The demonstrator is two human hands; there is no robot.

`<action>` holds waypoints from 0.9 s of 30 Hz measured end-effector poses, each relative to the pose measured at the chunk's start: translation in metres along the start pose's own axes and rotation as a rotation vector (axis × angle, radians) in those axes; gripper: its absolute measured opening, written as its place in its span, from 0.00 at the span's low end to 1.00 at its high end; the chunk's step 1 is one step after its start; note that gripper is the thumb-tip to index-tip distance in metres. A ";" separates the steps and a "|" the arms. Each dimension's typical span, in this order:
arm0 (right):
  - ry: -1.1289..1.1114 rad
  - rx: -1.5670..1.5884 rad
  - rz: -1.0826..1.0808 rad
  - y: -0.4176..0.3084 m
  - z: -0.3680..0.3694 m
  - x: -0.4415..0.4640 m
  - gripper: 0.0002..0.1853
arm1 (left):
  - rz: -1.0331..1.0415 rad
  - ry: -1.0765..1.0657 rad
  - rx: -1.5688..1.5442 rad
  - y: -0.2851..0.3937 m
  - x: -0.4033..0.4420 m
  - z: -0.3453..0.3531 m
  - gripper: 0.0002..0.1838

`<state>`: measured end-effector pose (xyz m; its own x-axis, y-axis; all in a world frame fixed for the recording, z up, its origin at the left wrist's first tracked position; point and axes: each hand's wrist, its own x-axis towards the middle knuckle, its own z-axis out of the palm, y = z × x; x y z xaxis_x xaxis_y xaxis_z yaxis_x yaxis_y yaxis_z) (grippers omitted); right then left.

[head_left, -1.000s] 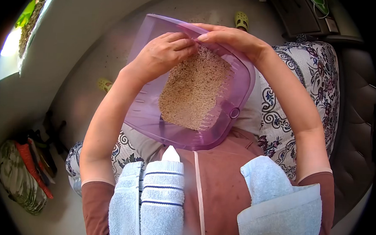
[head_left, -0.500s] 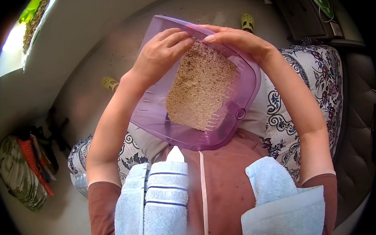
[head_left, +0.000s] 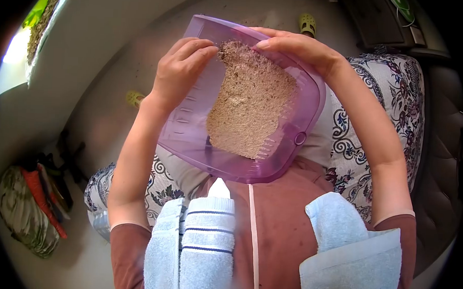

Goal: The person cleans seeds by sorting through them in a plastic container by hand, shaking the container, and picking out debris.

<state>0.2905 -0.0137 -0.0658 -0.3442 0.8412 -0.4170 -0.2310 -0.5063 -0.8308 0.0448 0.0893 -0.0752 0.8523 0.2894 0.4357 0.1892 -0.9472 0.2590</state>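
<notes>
A see-through purple winnowing tray (head_left: 190,142) rests tilted on the lap, holding a heap of small tan grain (head_left: 251,109). Darker bits are mixed into the grain, thickest along the far edge. My right hand (head_left: 295,46) grips the tray's far right rim, thumb inside and fingers underneath, partly hidden. Over the tray's far left part is my left hand (head_left: 183,62), its thumb and fingers pinched together beside the dark bits. Whatever lies between those fingertips is too small to make out.
Patterned cloth (head_left: 383,99) covers the seat on both sides. Two light-blue towels (head_left: 206,241) hang down over the brown top. Yellow-green clogs (head_left: 307,25) show on the floor (head_left: 115,93). A camouflage bag (head_left: 27,213) lies at left, a dark cabinet (head_left: 374,21) stands far right.
My left hand has drawn back leftward from the grain's far edge, and the far-left grain has shifted with it. The tray has moved slightly. My right hand keeps its grip.
</notes>
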 end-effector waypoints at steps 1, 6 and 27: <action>-0.005 -0.002 -0.002 -0.003 0.002 -0.001 0.32 | -0.005 0.007 -0.006 0.002 0.000 0.001 0.12; 0.007 -0.012 -0.004 0.000 0.000 0.003 0.32 | 0.029 -0.015 0.057 0.016 0.007 0.013 0.12; 0.024 0.026 0.038 0.000 -0.002 -0.003 0.34 | -0.131 -0.011 -0.094 0.027 -0.007 0.002 0.08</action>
<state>0.2931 -0.0161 -0.0657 -0.3310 0.8254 -0.4573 -0.2423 -0.5427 -0.8042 0.0452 0.0619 -0.0733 0.8287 0.4076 0.3834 0.2533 -0.8842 0.3926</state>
